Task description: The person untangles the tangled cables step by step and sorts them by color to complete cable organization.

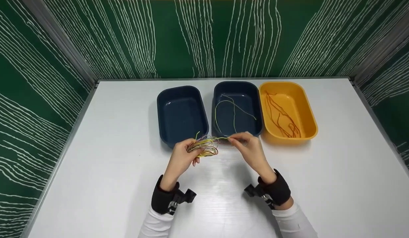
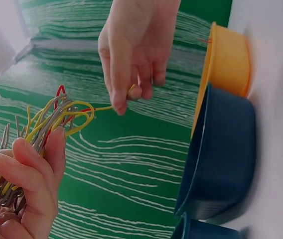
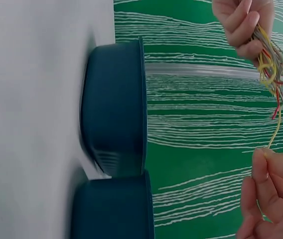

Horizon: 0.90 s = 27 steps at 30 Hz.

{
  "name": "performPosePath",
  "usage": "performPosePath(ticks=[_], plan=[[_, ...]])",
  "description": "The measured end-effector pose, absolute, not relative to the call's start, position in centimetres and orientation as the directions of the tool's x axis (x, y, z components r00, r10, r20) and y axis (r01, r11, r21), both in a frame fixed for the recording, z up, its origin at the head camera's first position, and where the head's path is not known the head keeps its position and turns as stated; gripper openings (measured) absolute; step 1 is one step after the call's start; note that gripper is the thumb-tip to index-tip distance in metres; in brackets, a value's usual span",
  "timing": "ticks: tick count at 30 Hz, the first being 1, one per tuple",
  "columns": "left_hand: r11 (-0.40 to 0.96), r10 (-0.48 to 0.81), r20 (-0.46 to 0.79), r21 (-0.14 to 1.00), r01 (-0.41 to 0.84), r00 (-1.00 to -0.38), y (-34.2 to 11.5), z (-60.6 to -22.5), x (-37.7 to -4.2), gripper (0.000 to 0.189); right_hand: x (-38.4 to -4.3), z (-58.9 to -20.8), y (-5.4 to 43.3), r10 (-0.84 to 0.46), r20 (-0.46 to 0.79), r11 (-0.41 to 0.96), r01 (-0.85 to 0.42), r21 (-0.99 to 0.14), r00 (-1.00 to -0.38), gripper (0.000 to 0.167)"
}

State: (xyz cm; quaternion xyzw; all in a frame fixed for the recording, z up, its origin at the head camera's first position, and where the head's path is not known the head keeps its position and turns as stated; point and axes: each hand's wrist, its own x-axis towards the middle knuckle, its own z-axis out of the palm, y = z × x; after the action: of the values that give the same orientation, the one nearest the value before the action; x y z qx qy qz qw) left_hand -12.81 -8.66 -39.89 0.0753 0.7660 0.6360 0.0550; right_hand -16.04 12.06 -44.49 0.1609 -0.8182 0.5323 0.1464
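My left hand (image 1: 184,153) grips a bundle of thin wires (image 1: 206,147) in yellow, grey and red, looped and tangled at the ends. Thumb and forefinger of my right hand (image 1: 249,147) pinch a yellow wire (image 2: 101,108) that runs taut out of the bundle. Both hands are raised in front of the bins, as the wrist views show. In the middle blue bin (image 1: 237,85) lie a few thin yellow-green wires (image 1: 234,114). Red-orange wires (image 1: 279,112) lie curled in the yellow bin (image 1: 305,115).
A second blue bin (image 1: 181,109) stands at the left of the row, with nothing visible inside. All three bins sit on a white table (image 1: 112,138). Behind it rises a green wall (image 1: 171,39) with white streaks, and metal frame strips (image 1: 75,53) edge the sides.
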Motion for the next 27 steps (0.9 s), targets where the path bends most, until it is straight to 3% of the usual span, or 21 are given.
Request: performPosePath(ticks=[10,20,27], plan=[[0.164,0.157,0.020,0.985,0.046,-0.987,-8.9,-40.0,-12.9,0.009,-17.2,-45.1,13.5,-0.082,0.633,0.546,-0.566,-0.618,-0.770,0.005],[0.167,0.152,0.016,0.985,0.042,-0.988,-8.9,-39.9,-13.0,0.009,-17.4,-45.1,13.8,-0.180,0.745,0.724,-0.599,-0.341,-0.642,0.012],[0.172,0.144,0.021,0.984,0.046,-0.989,-9.1,-40.1,-13.1,0.007,-17.8,-45.5,14.6,-0.127,0.781,0.740,-0.583,-0.336,-0.611,0.012]])
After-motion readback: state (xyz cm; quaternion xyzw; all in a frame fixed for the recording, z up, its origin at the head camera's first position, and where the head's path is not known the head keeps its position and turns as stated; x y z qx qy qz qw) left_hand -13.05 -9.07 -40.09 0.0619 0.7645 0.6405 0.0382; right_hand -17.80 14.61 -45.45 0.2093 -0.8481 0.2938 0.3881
